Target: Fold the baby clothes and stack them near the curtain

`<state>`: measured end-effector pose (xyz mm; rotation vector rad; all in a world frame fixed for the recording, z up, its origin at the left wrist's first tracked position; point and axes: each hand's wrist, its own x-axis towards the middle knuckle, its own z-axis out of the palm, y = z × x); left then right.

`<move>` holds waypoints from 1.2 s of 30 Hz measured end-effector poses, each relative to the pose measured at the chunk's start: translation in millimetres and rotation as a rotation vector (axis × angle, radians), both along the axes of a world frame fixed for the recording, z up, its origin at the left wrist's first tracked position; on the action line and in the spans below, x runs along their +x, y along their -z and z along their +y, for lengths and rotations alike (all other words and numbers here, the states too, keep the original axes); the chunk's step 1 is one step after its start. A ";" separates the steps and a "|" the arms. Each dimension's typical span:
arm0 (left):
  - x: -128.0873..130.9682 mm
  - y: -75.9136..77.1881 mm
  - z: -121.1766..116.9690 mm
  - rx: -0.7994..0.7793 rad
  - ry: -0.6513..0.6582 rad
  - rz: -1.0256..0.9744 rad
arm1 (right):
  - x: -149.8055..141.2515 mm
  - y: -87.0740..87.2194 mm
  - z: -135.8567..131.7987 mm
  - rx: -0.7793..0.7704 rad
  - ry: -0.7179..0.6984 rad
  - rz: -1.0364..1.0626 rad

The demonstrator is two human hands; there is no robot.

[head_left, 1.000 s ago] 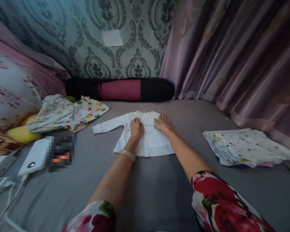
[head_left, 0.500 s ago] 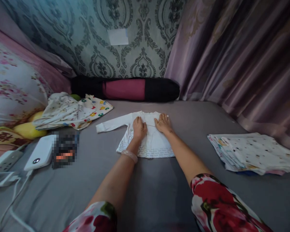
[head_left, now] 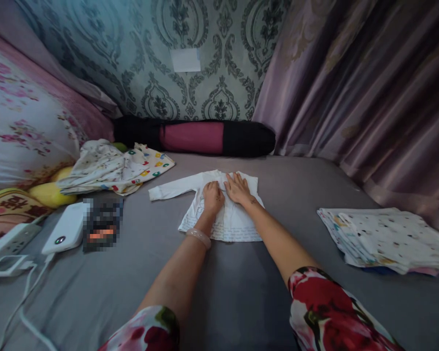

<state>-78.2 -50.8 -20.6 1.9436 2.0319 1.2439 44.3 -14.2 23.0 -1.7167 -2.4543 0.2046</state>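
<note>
A small white long-sleeved shirt (head_left: pixel 237 222) with rows of print along its hem lies spread on the grey bed sheet (head_left: pixel 237 282). Its left sleeve stretches out to the left; the right sleeve does not stick out past the body. My left hand (head_left: pixel 212 197) rests on the middle of the shirt, its fingers curled down against the cloth. Just right of it, my right hand (head_left: pixel 238 188) lies flat on the upper part, fingers spread. A pale bangle (head_left: pixel 199 238) circles my left wrist.
Folded printed clothes (head_left: pixel 388 239) are stacked at the right. Crumpled printed clothing (head_left: pixel 113 168) lies back left, near a yellow cushion (head_left: pixel 53 192). A white power bank (head_left: pixel 68 228) and a power strip (head_left: pixel 12 239) with cables are at left. A black-and-pink bolster (head_left: pixel 193 136) lines the wall.
My right hand has slid left across the shirt, closer to my left hand. My left hand's fingers look more curled. The view has shifted slightly.
</note>
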 end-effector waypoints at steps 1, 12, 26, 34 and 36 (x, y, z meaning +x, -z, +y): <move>0.6 -0.4 -1.0 -0.007 -0.004 0.005 | -3.3 1.7 -2.2 -0.010 -0.008 -0.003; -7.3 -8.2 -2.5 -0.026 -0.032 -0.272 | -8.7 4.6 -5.5 -0.012 0.019 -0.029; -27.4 -30.8 -22.0 -0.004 -0.163 -1.204 | -36.0 -7.2 -11.8 -0.034 -0.134 0.005; -67.1 -49.4 -33.5 0.126 -0.488 -1.460 | -46.9 4.3 -16.9 -0.070 -0.151 -0.058; -77.4 -49.8 -36.6 0.160 -0.598 -1.436 | -46.5 1.9 -17.5 -0.075 -0.153 -0.071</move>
